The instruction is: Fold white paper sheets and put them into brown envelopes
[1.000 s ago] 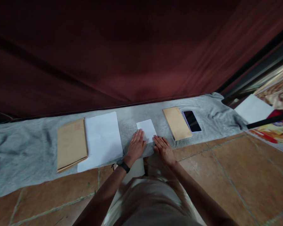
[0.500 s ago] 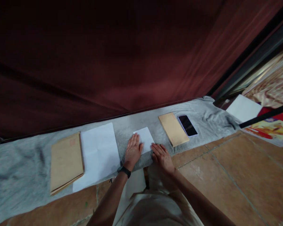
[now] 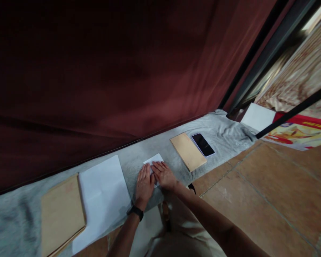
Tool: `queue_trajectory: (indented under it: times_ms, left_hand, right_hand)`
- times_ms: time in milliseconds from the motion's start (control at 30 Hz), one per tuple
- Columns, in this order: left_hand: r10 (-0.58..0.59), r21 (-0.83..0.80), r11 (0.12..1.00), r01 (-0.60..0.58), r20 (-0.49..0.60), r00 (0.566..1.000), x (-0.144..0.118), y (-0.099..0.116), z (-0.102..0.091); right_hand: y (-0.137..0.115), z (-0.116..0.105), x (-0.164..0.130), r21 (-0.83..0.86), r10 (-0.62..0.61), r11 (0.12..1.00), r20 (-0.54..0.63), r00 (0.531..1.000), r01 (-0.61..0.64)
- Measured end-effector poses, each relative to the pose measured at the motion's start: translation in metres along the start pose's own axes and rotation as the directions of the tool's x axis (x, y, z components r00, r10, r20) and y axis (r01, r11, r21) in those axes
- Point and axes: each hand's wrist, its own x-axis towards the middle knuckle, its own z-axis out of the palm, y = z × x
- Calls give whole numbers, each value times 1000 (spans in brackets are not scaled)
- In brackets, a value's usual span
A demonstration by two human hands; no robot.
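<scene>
A small folded white paper lies on the grey cloth, mostly covered by my hands. My left hand rests flat on its left side, fingers stretched forward. My right hand lies flat across its right part, with the fingertips close to the left hand's fingers. To the left is a stack of larger white sheets. Brown envelopes lie partly on those sheets. On the right sit another brown envelope and a phone with a dark screen.
The narrow surface under the grey cloth runs along a dark red curtain. A black pole slants at the right, near a white panel and a colourful printed sheet. Brown floor tiles show in front.
My right hand has slid left from the paper's right edge onto the paper, beside my left hand. Less of the paper shows. The view has shifted and tilted a little.
</scene>
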Motion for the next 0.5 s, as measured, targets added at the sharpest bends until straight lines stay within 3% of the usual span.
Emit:
queue_trajectory:
  times_ms: [500]
  left_hand:
    - [9, -27, 1000, -11, -47, 999, -2, 0, -1]
  right_hand:
    - [31, 4, 27, -59, 64, 996, -54, 996, -67]
